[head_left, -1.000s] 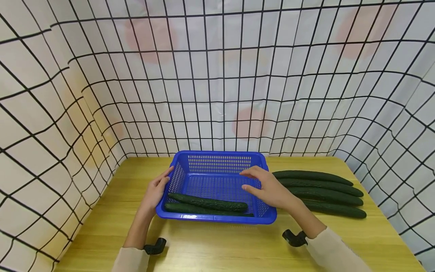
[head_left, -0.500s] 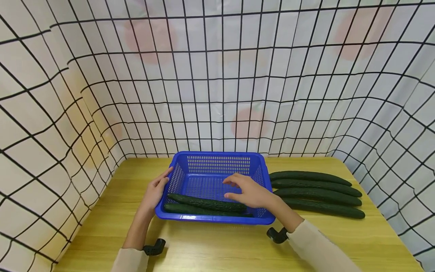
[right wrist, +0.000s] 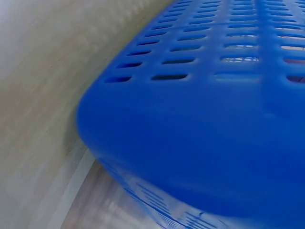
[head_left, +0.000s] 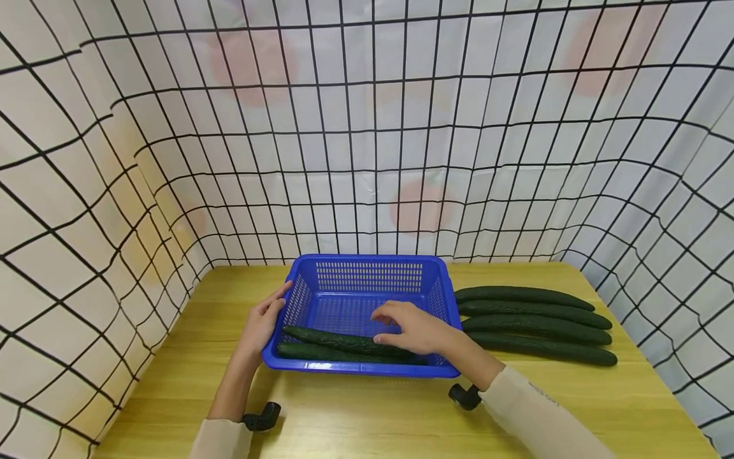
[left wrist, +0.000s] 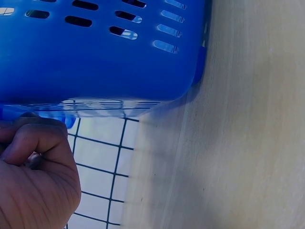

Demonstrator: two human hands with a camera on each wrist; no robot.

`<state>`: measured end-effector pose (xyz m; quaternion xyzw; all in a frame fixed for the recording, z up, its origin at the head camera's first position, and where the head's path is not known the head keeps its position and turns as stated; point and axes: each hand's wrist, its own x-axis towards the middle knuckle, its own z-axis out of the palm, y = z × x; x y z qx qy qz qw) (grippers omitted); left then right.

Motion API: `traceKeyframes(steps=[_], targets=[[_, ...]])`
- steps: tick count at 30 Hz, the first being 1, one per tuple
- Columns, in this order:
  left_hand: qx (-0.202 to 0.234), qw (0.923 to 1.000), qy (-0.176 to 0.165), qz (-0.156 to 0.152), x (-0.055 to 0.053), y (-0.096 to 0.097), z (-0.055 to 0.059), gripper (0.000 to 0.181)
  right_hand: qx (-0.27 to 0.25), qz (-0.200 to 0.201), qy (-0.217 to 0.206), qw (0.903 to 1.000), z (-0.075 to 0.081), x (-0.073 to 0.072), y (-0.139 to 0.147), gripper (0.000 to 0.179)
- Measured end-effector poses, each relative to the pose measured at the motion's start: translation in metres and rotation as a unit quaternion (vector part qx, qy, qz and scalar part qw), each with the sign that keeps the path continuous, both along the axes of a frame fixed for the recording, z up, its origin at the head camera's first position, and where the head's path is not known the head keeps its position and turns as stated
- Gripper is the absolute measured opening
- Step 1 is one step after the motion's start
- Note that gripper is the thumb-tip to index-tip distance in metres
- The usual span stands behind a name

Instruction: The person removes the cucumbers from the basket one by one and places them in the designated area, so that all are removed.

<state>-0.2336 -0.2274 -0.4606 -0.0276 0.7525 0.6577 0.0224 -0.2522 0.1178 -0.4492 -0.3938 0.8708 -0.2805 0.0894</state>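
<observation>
A blue plastic basket (head_left: 367, 368) with slotted walls stands on the wooden table. Two long dark green cucumbers lie side by side along its near wall, a rear cucumber (head_left: 332, 338) and a front cucumber (head_left: 321, 352). My left hand (head_left: 259, 328) grips the basket's left rim; the left wrist view shows its fingers curled beside the blue wall. Over the right part of the basket is my right hand (head_left: 421, 330), thumb and fingers apart, above the right end of the rear cucumber. It holds nothing. In the right wrist view only the basket wall (right wrist: 190, 129) and table show.
Several more cucumbers (head_left: 536, 326) lie in a row on the table (head_left: 355, 421), right of the basket. A black wire grid (head_left: 375, 134) over white sheeting encloses the back and sides. Black wrist mounts (head_left: 262, 417) sit on both wrists.
My right hand has moved left and lowered from the basket's right side to above the rear cucumber. The left hand stays at the rim, and the cucumbers have not moved.
</observation>
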Motion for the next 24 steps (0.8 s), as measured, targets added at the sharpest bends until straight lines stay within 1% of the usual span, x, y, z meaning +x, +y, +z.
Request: traceKeyframes(steps=[6,12,15,18,24], targets=[[-0.011,0.9999,-0.002,0.005,0.0003,-0.0011,0.0006,0.044,0.05,0.019,-0.034,0.998,-0.0006,0.0013,-0.0035,0.05],[-0.014,0.9999,-0.005,0.006,-0.0002,-0.0001,0.0011,0.045,0.092,0.047,-0.066,0.9925,0.0006,0.0044,-0.0043,0.055],[-0.017,0.9998,-0.006,0.006,0.0002,0.0005,0.0011,0.045,0.106,0.051,-0.08,0.9898,0.0017,0.0055,-0.0043,0.056],[-0.017,0.9998,-0.003,0.006,0.0002,0.0005,0.0006,0.044,0.118,0.046,-0.071,0.9894,0.0022,0.0055,-0.0044,0.057],[-0.009,0.9999,0.003,0.006,-0.001,-0.0002,-0.0008,0.045,0.14,0.036,-0.018,0.9893,0.0002,0.0037,-0.0049,0.051]])
